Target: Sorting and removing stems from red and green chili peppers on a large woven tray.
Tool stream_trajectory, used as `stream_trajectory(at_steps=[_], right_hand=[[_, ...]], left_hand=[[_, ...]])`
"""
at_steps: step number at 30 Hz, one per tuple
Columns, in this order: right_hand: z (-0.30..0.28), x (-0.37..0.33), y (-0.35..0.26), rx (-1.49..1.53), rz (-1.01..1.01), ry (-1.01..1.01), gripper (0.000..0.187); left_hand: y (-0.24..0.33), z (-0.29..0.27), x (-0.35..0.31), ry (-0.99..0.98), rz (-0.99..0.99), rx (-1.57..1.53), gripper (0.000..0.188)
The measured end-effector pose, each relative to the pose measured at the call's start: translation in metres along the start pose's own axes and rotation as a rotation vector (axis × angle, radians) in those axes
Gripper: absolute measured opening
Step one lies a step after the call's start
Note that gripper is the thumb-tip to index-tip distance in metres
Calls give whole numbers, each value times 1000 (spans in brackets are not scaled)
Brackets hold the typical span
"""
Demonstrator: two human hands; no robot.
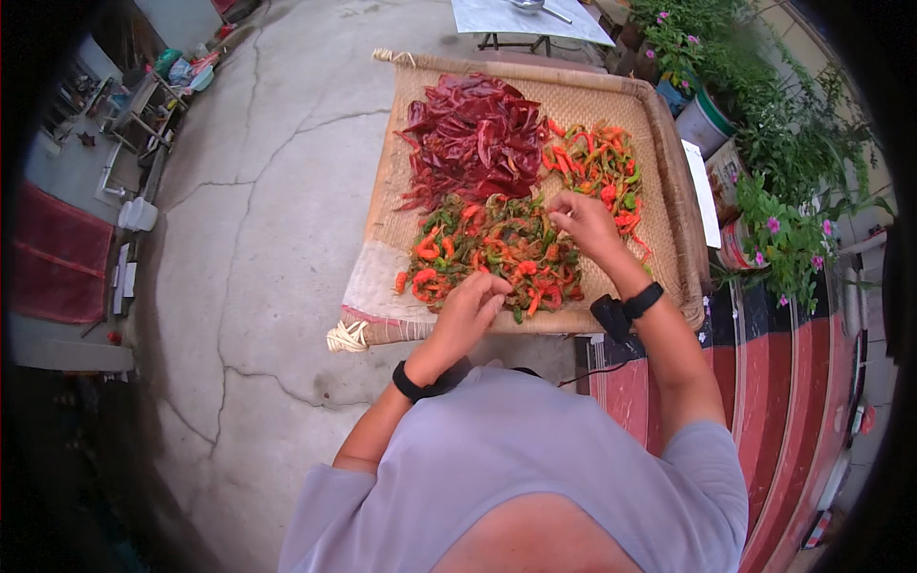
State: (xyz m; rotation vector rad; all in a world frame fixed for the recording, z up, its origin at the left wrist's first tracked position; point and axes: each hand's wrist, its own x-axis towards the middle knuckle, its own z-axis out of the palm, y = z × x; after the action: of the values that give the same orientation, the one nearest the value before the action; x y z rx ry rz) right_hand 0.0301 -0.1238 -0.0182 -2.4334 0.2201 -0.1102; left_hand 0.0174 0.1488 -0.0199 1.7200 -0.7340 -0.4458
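Observation:
A shallow woven tray (616, 100) lies before me, holding three groups of chili peppers. Over its front part spreads a mixed heap of orange-red peppers and green leafy bits (497, 244). My left hand (468, 310) rests at this heap's near edge, its thumb and fingers pinched together. At the heap's far right side, my right hand (583, 224) has its fingertips closed among the peppers. What either hand holds is too small to make out. Behind lies a pile of large dark-red dried chilies (478, 134), and to its right some fresher red and green peppers (597, 158).
Beyond the tray stands a white-topped table (521, 17) with a metal ladle-like utensil (535, 8). Potted plants with pink flowers (778, 229) crowd the right side. Red steps (764, 401) lie at lower right. Cracked concrete floor (277, 210) stretches to the left.

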Motion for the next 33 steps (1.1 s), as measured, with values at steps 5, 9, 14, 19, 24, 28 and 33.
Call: stream_trajectory(at_steps=[5, 9, 14, 19, 24, 28, 33], right_hand=[[-12, -12, -25, 489, 131, 157, 12], [-16, -29, -58, 711, 122, 241, 14], [4, -47, -76, 931, 201, 236, 15], [18, -55, -69, 1106, 257, 297, 15], [35, -62, -48, 1230, 361, 305, 15], [35, -67, -35, 1377, 452, 218, 15], [10, -68, -11, 1389, 443, 289, 14]], left_hand=[[-8, -14, 14, 40, 5, -113, 14], [-3, -19, 24, 177, 219, 124, 36], [3, -15, 39, 252, 356, 276, 42], [-6, -16, 40, -12, 48, 25, 24], [-1, -22, 39, -184, -234, -225, 19], [0, -14, 43, -349, -220, -621, 19], [-6, -4, 54, -282, -214, -597, 27]])
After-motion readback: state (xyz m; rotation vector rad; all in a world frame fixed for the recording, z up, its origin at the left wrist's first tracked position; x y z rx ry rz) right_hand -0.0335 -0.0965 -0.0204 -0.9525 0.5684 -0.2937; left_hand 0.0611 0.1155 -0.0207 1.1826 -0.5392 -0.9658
